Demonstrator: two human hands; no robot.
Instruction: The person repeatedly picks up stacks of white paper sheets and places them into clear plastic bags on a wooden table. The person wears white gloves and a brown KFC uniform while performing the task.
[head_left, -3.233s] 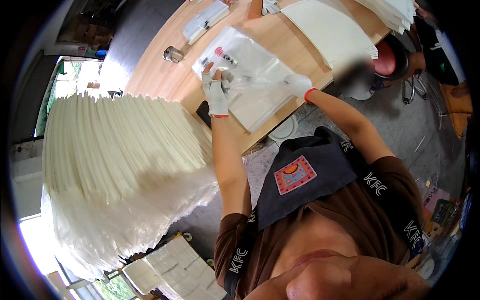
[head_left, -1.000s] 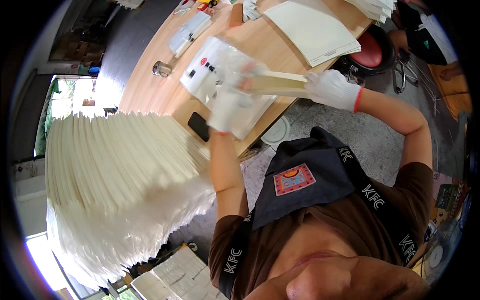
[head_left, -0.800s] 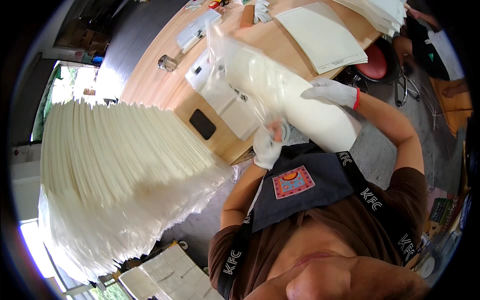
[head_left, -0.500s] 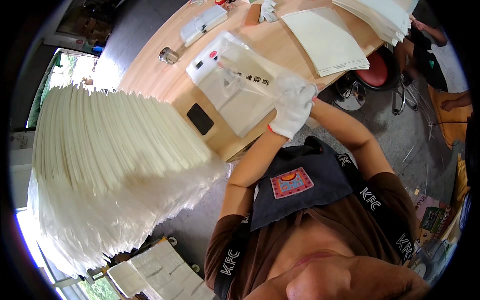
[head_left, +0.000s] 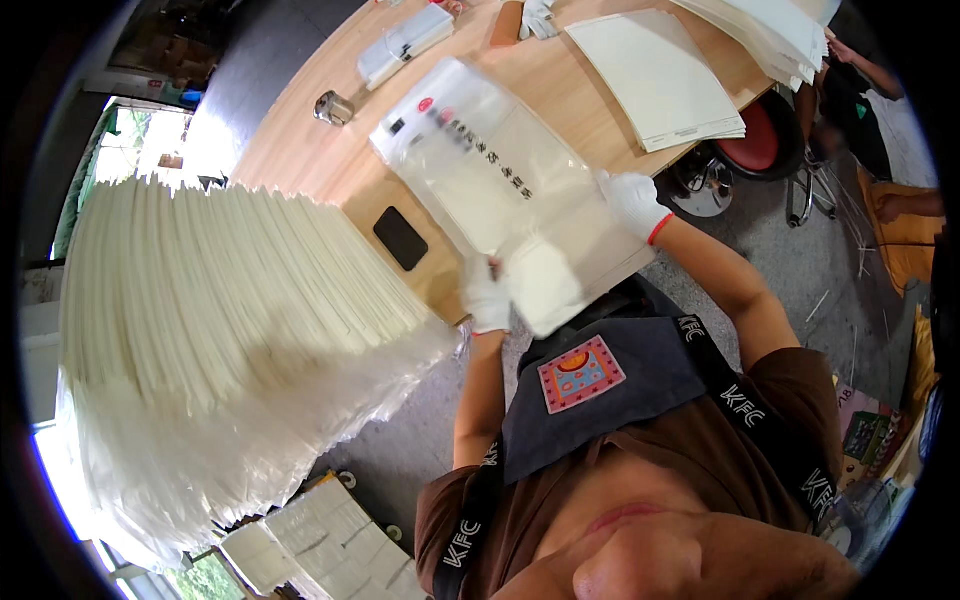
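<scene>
A clear plastic bag [head_left: 570, 215] with dark printing lies across the near edge of the table, over other flat bags. My right hand [head_left: 632, 205], in a white glove with a red cuff, closes on its right edge. At the bag's near left side is my left hand [head_left: 487, 295], gloved the same way and slightly blurred, its fingers closed on the edge. Beside the left hand lies a pale, blurred square patch [head_left: 542, 285]; whether it is paper or part of the bag I cannot tell.
A black phone [head_left: 401, 239] and a metal cup [head_left: 334, 108] are on the table [head_left: 290, 150]. White sheets [head_left: 660, 85] lie at the far right. A tall plastic-wrapped stack [head_left: 230, 290] stands at left. Another person's gloved hand [head_left: 538, 20] rests at the far edge.
My hands were together at the bag's right end and have moved apart, the left toward me and leftward, the right slightly right. The bag now lies spread out flatter between them.
</scene>
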